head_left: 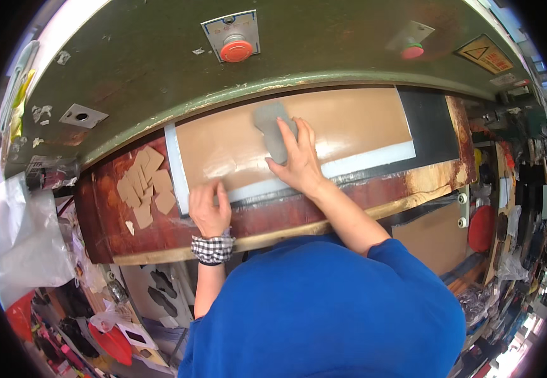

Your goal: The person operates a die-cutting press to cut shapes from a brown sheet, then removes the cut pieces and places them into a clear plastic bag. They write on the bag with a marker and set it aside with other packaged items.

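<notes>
A tan sheet [355, 123] lies on the bed of a green press machine [160, 69], over a white board [368, 160]. My right hand [297, 157] rests on a grey sole-shaped cutting die [271, 129] set on the sheet, fingers over its right side. My left hand [209, 208], with a checked cuff at the wrist, presses flat on the sheet's near left corner. A pile of tan cut pieces [144, 186] lies on the rusty bed to the left of the sheet.
A red push button [236, 50] and a second red-and-green button [412, 50] sit on the press head above. A plastic bag [21, 233] hangs at the left. Shelves with dark tools and a red disc [480, 228] stand at the right.
</notes>
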Available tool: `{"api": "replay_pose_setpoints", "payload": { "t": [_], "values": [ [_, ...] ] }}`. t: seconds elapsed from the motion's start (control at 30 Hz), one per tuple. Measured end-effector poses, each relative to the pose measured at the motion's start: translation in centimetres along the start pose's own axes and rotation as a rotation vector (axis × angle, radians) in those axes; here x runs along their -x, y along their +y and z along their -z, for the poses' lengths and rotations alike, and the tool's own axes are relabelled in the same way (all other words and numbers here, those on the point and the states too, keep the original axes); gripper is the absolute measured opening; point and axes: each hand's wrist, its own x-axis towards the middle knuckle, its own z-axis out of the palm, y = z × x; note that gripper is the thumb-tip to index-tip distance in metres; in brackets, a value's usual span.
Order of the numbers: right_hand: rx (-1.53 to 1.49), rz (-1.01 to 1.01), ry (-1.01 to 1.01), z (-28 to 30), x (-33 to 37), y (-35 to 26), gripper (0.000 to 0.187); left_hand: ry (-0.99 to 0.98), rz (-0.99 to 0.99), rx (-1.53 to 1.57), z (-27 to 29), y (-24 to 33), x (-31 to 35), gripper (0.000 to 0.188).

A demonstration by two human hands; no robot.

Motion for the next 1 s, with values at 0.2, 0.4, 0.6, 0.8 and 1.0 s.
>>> {"api": "replay_pose_setpoints", "payload": {
  "t": [0.2,0.4,0.6,0.8,1.0],
  "values": [
    [-1.013,-0.629,0.075,3.4,2.6,1.8,0.095,-0.291,-0.067,-0.301,-0.2,-0.7,-0.7,0.050],
    [-0.470,-0.452,0.133,6.9,3.1,3.8,0.099,-0.250,-0.125,-0.312,-0.1,-1.2,0.7,0.050],
    [-0.101,-0.175,0.077,4.4,3.7,5.7,0.095,-0.149,-0.165,-0.218,-0.8,-1.2,-0.7,0.048],
    [-0.268,-0.250,0.535,10.1,-5.3,8.2,0.087,-0.004,-0.130,-0.110,-1.3,-1.3,-1.0,0.034],
    [0.271,-0.169,0.690,12.2,-14.0,10.3,0.108,-0.024,-0.292,-0.020,-2.6,-0.1,2.7,0.023]
  ]
}}
